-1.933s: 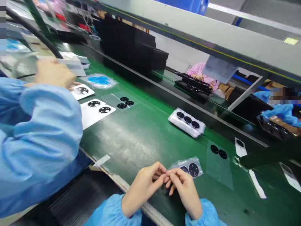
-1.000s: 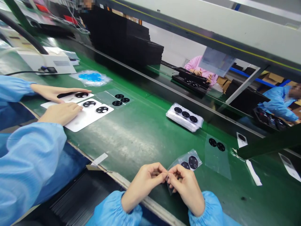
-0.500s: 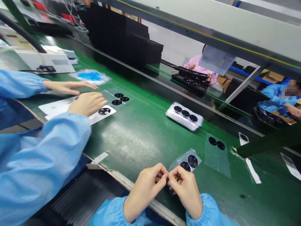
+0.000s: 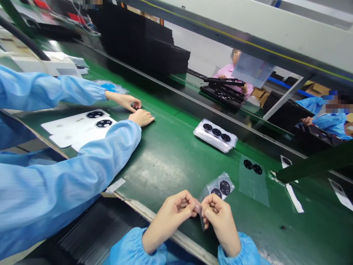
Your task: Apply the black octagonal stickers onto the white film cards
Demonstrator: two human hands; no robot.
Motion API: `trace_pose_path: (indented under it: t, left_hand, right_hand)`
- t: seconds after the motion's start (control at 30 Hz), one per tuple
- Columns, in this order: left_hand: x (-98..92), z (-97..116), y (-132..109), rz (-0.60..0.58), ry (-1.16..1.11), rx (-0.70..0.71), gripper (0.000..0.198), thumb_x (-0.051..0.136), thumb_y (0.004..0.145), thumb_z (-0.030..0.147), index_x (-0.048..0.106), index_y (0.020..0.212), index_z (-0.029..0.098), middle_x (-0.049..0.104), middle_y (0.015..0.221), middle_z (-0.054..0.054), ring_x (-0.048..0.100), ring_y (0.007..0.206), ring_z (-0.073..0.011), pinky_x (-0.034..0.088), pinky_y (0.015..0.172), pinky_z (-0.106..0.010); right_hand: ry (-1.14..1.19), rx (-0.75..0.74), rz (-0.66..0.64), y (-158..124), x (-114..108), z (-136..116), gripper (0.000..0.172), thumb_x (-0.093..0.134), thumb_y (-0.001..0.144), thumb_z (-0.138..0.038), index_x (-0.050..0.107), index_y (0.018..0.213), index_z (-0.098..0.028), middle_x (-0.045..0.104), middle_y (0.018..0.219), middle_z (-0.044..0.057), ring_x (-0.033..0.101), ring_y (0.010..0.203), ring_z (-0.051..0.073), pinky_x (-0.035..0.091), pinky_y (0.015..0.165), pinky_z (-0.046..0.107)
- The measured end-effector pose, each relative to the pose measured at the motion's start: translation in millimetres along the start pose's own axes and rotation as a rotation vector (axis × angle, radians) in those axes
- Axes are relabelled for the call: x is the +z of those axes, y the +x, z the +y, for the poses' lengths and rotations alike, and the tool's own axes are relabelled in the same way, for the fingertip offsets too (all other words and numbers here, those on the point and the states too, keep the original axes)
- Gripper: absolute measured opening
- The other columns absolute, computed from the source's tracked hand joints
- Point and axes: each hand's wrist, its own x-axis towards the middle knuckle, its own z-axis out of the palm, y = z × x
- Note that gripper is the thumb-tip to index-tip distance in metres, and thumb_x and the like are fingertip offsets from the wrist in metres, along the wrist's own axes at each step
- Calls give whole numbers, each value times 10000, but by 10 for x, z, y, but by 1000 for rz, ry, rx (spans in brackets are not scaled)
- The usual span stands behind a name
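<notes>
My left hand [image 4: 172,215] and my right hand [image 4: 219,219] meet fingertip to fingertip at the near edge of the green belt [image 4: 165,162]. Both pinch the near end of a clear plastic strip [image 4: 217,189] that carries two round black camera-lens parts. The strip's far end lies on the belt just beyond my right hand. A clear sheet [image 4: 253,176] with two black discs lies flat to the right of it. Further off, a stack of clear bags [image 4: 215,137] topped by three black lens parts rests in mid-belt.
A co-worker in blue sleeves [image 4: 68,162] reaches in from the left, both hands by white phone back covers [image 4: 79,127]. Black trays [image 4: 146,44] are stacked behind the belt. White paper strips [image 4: 293,197] lie at right. Other people work beyond the far rail.
The co-worker's hands have slid right across the white covers to the small black discs. My hands stay together on the strip, my fingers shifting slightly.
</notes>
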Motion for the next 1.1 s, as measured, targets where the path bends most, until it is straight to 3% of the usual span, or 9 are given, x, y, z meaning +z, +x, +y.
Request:
trace_pose_path:
  t: [0.13, 0.23, 0.37, 0.47, 0.6, 0.73, 0.87, 0.97, 1.1]
  left_hand:
    - [-11, 32, -2, 4, -88, -40, 311, 700, 688, 421, 527, 680, 162, 603, 711, -4, 580, 711, -145, 517, 726, -296]
    - [-5, 58, -22, 2, -128, -51, 331, 703, 680, 429, 495, 654, 173, 602, 730, -2, 576, 734, -148, 523, 746, -309]
    - [24, 52, -50, 42, -246, -68, 298, 706, 688, 370, 482, 640, 180, 640, 770, -22, 596, 839, -188, 506, 803, -327]
    - [64, 25, -76, 41, -306, -78, 265, 687, 715, 341, 488, 644, 181, 677, 942, -79, 587, 1008, -246, 477, 873, -360]
    - [109, 30, -127, 5, -353, -89, 263, 672, 725, 375, 493, 663, 192, 676, 997, -102, 541, 1123, -294, 460, 901, -403]
    - [116, 99, -110, -44, -359, -117, 316, 623, 748, 480, 486, 746, 195, 663, 988, -92, 630, 921, -254, 479, 835, -397]
    - [123, 143, 71, -50, -155, -199, 363, 613, 742, 508, 505, 903, 200, 626, 790, 2, 573, 624, -123, 443, 598, -244]
    - [158, 149, 254, -95, 4, -209, 338, 667, 693, 456, 577, 814, 153, 580, 662, 37, 467, 530, -77, 319, 498, -187]
    - [218, 154, 415, -139, 35, -201, 230, 688, 632, 343, 589, 626, 135, 544, 558, 47, 439, 529, -84, 315, 526, -195]
  right_hand:
    - [91, -13, 14, -76, -86, 43, 357, 650, 751, -486, 505, 669, -170, 492, 521, -50, 439, 407, 63, 388, 388, 170]
    - [203, -74, 75, -175, -155, 125, 338, 598, 818, -495, 534, 736, -174, 575, 740, -1, 512, 494, 77, 455, 461, 205]
    - [315, -140, 230, -308, -215, 231, 326, 579, 832, -500, 527, 734, -194, 619, 1037, 72, 619, 790, 181, 545, 613, 297]
    - [380, -151, 341, -380, -240, 289, 347, 597, 811, -522, 484, 716, -208, 651, 1078, 95, 621, 950, 247, 565, 657, 348]
    - [339, -194, 418, -445, -249, 336, 344, 596, 817, -523, 471, 728, -214, 665, 1079, 107, 639, 947, 250, 575, 668, 359]
    - [190, -253, 411, -489, -240, 364, 351, 537, 847, -551, 485, 761, -214, 661, 1087, 132, 641, 987, 273, 576, 662, 348]
    - [89, -319, 359, -532, -224, 417, 346, 505, 867, -550, 489, 770, -219, 664, 1084, 136, 654, 970, 276, 570, 664, 336]
    - [29, -370, 345, -560, -195, 464, 340, 470, 887, -542, 476, 762, -226, 666, 1073, 137, 666, 944, 268, 567, 668, 339]
    - [-33, -405, 351, -584, -145, 524, 354, 419, 905, -546, 460, 749, -231, 673, 1053, 141, 676, 921, 263, 566, 714, 367]
